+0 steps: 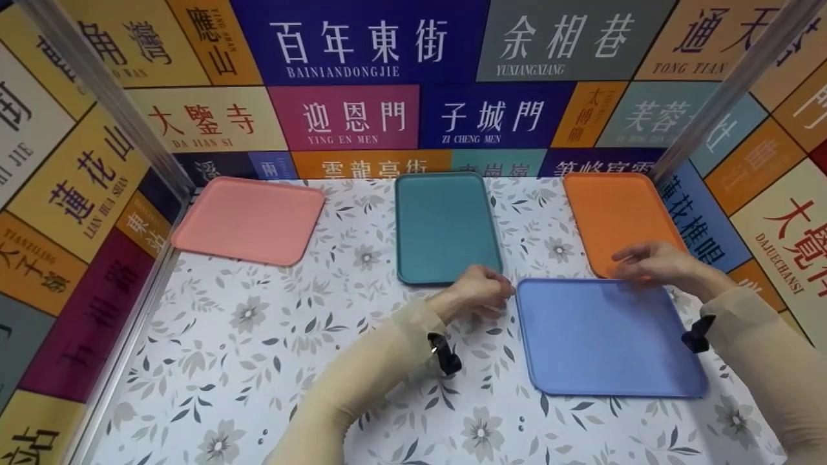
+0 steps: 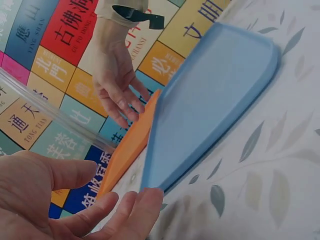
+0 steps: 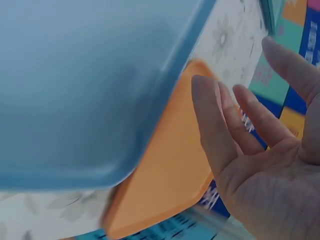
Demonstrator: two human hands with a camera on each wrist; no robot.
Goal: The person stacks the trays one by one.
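A blue tray (image 1: 607,342) lies on the floral tablecloth, its far edge close to the orange tray (image 1: 614,219). My left hand (image 1: 481,289) is at the blue tray's left far corner; in the left wrist view its fingers (image 2: 145,210) are loosely bent, with fingertips right at the tray's corner. Over the blue tray's far edge hovers my right hand (image 1: 656,263), overlapping the near end of the orange tray in the head view. The right wrist view shows that hand's fingers (image 3: 212,120) spread, with nothing between them.
A green tray (image 1: 446,226) lies at the back middle, just beyond my left hand. Further left is a pink tray (image 1: 252,219), set at an angle. Panels printed with characters (image 1: 349,116) wall the table on three sides, with clear posts (image 1: 123,97) at the corners.
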